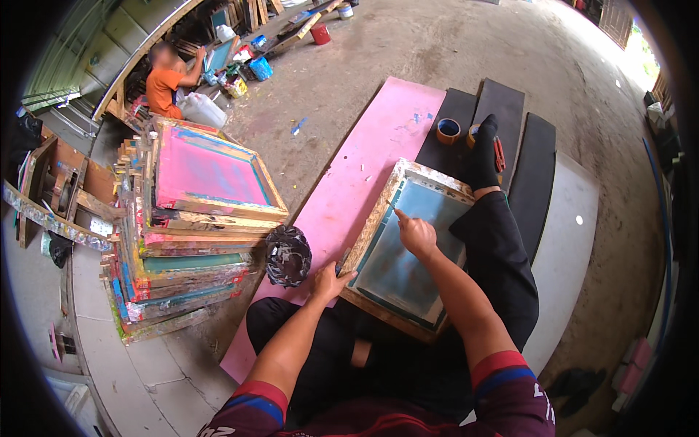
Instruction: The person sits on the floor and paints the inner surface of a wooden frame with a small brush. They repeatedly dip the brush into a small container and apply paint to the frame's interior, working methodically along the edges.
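A wooden silk-screen frame [368,227] with blue-tinted mesh lies tilted across my lap. My left hand [331,282] grips its lower left rail, thumb on top. Over the mesh, close to the left rail, is my right hand [418,234]. Its index finger points at the inner edge and the other fingers are curled; anything small in them is too hard to make out. Left of my left hand sits a crumpled black plastic-lined container [288,256]. Beyond the frame, by my black-socked foot, stand a tape roll or cup with blue inside [448,130] and an orange-red tool [499,154].
A tall stack of paint-stained screen frames [211,200] rises at my left. Under me lie a pink board [357,153], black boards [535,175] and a grey board [564,218]. A person in orange [164,84] sits far left near paint buckets [260,68].
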`<state>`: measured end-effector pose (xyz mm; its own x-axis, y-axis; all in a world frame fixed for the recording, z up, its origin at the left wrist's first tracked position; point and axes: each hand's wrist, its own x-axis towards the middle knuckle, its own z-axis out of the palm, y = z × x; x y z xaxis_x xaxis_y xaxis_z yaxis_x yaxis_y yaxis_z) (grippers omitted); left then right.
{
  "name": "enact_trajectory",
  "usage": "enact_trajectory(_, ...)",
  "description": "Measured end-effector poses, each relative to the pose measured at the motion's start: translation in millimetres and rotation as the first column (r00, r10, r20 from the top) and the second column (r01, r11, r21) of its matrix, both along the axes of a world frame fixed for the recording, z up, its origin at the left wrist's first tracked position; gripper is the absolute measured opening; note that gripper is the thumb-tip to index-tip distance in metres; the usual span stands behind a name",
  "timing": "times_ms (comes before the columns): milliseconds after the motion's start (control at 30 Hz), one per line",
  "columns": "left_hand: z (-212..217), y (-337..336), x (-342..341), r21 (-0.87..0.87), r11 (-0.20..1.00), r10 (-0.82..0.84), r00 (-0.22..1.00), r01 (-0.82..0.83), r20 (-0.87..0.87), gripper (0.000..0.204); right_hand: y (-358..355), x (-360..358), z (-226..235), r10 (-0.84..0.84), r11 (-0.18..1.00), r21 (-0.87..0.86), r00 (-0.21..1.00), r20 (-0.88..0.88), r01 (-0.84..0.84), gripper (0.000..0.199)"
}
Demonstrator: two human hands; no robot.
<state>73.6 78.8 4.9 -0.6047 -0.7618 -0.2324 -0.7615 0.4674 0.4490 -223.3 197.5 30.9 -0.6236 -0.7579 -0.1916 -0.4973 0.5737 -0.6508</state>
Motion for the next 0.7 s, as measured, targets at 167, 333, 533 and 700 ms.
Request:
enact_trajectory(167,-2.4,1.9,-24.2,0.018,0.998,-0.059,0.998,0.060,-0.020,0.079,5.8,-34.5,-65.7,-0.072,0.921,-0.365,0.981,0.179,0.134,0.038)
enact_trajectory(333,0.7,-1.6,5.1,0.034,0.999,-0.007,1.000,0.007,0.012,0.076,-1.8,-0.9,10.9,0.054,0.997,0.047,0.999,0.000,-0.054,0.040)
enact_trajectory(533,-3.2,1.6,-28.2,0.033,0.998,-0.058,0.997,0.060,-0.044,0.078,2.0,-43.6,-58.0,-0.049,0.919,-0.376,0.979,0.196,0.121,0.046)
enact_trajectory(700,-3.4,-1.8,-5.5,0.012,0.999,-0.030,0.999,0.030,0.014,0.078,-2.3,-24.7,-34.7,-0.062,0.966,-0.219,0.944,0.323,0.139,0.041)
